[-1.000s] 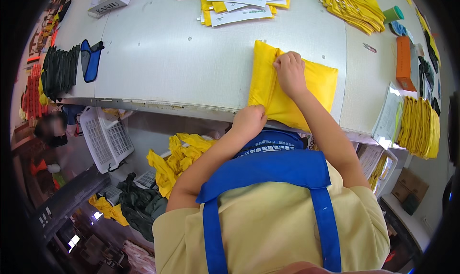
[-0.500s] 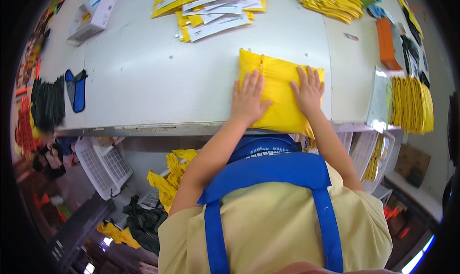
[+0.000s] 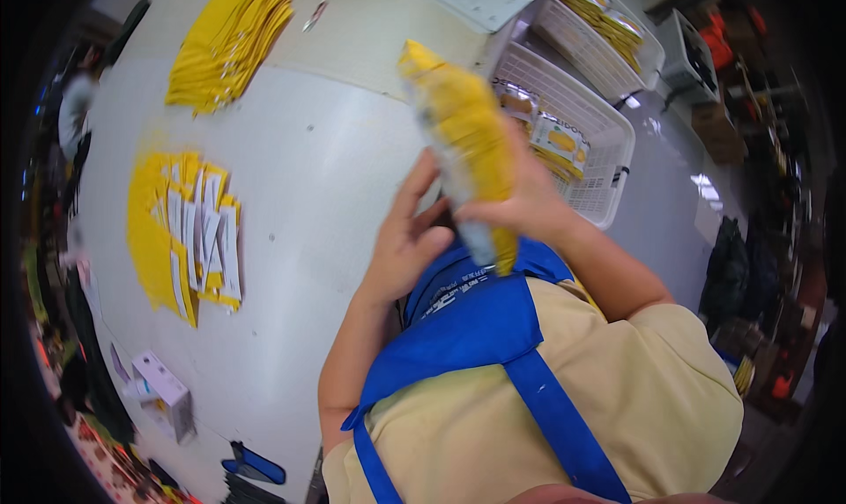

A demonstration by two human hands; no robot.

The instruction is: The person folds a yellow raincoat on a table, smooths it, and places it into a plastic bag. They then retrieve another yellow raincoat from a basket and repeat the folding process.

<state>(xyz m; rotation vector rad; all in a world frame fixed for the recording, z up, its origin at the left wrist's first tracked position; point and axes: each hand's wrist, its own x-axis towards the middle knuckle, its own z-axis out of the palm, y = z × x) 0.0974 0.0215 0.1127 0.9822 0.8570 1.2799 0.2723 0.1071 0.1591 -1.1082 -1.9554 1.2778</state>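
Note:
My right hand (image 3: pixel 527 194) grips a plump yellow packet (image 3: pixel 467 125) by its side, thumb across the near face. The packet stands on edge, tilted, and is blurred by motion; a whitish strip runs along its left side. Just left of its lower part is my left hand (image 3: pixel 401 240), thumb and fingers apart and slightly curled. Whether its fingertips touch the packet I cannot tell. Beyond my right hand, a white plastic basket (image 3: pixel 608 165) holds flat packets with printed fronts (image 3: pixel 560 141).
The white table (image 3: pixel 300 187) lies to my left. On it are a fanned yellow stack (image 3: pixel 231 46), yellow packets with white labels (image 3: pixel 207 231), a small white box (image 3: pixel 166 389) and a blue-black pouch (image 3: pixel 256 463). A second white basket (image 3: pixel 648 59) stands farther right.
My body and view have turned right, toward the baskets. The yellow packet has been lifted off the table and turned on edge in my right hand; my left hand no longer lies flat on it.

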